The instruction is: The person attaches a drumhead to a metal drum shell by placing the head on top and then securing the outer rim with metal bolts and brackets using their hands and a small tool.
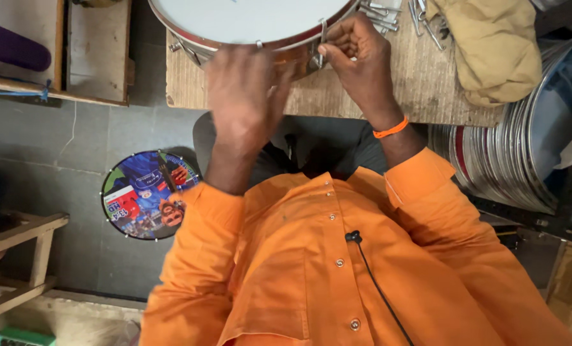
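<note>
Right hand, seen from the head camera, is pinched closed on a metal hook at the rim of the drum on the wooden bench. Left hand is blurred beside the shell; its grip cannot be told. Hook seating should be kept square.

Drum-making workshop, rough wooden bench, stacked metal hoops (chromed), loose tension hooks
</note>
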